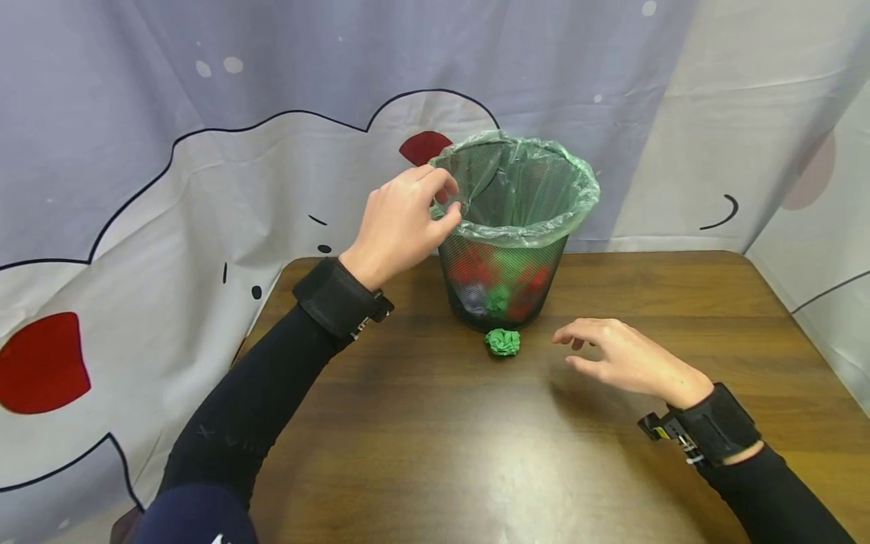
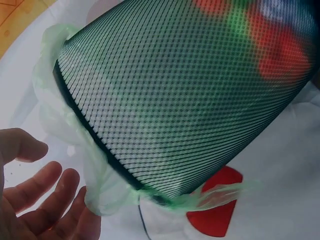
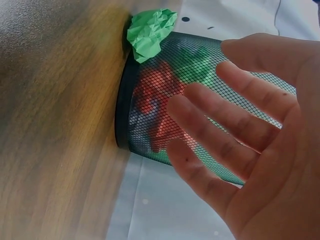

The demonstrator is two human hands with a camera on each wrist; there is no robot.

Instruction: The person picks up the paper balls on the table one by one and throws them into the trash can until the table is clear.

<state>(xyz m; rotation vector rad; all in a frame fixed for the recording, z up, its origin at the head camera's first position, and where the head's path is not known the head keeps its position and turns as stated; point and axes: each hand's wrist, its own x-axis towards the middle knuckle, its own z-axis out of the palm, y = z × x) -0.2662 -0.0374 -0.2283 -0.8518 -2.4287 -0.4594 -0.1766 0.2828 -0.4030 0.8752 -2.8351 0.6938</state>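
Observation:
A black mesh wastebasket [image 1: 503, 279] with a light green plastic liner [image 1: 530, 236] folded over its rim stands at the back of the table. Crumpled red, green and bluish pieces show through its mesh. In front of its base lies a crumpled green paper ball [image 1: 503, 342], also seen as green paper [image 3: 150, 34] in the right wrist view. My left hand [image 1: 405, 219] hovers at the left of the rim, fingers loosely bent, nothing between them. Just above the tabletop, right of the paper ball, my right hand [image 1: 621, 359] has its fingers spread and holds nothing.
The wooden table [image 1: 408, 453] carries the wastebasket and paper ball. Close behind it hangs a patterned curtain [image 1: 272, 60], which also runs along the left. A dark cable [image 1: 832, 291] crosses the cloth at the right.

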